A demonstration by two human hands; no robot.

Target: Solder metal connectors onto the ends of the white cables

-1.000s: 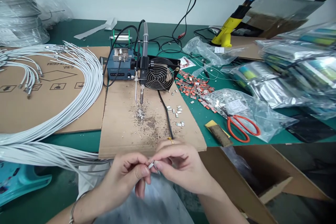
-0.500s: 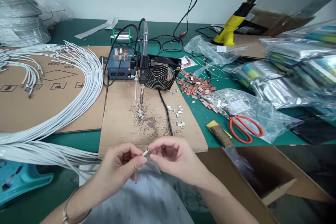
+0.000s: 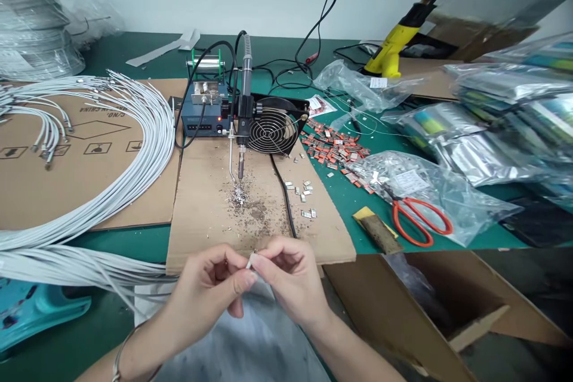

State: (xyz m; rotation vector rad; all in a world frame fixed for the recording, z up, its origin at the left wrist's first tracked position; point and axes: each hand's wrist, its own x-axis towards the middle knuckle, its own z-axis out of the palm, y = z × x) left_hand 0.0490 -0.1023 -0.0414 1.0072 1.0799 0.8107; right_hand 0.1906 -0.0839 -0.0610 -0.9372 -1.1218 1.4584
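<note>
In front of my lap, my left hand (image 3: 203, 289) is closed, with thumb and forefinger pinching a thin white cable (image 3: 249, 263) near its end. My right hand (image 3: 293, 277) meets it there, thumb and fingertips pressed together around the cable's tip. The fingers mostly hide the tip. Just beyond the hands lies a cardboard sheet (image 3: 197, 215) strewn with solder bits and dark specks. Over that sheet an upright soldering iron (image 3: 246, 107) is held on a stand, tip down. A bundle of white cables (image 3: 156, 161) curves along the left side.
A blue soldering station (image 3: 203, 125), a solder spool (image 3: 206, 64) and a black fan (image 3: 273, 131) stand behind the sheet. To the right are small orange-and-silver connectors (image 3: 335, 146), red-handled scissors (image 3: 423, 221), a plastic bag (image 3: 461, 209) and a yellow heat gun (image 3: 398, 42).
My right hand has moved left and closed its fingertips over the cable's tip, which showed between the hands before. My left hand has shifted slightly right.
</note>
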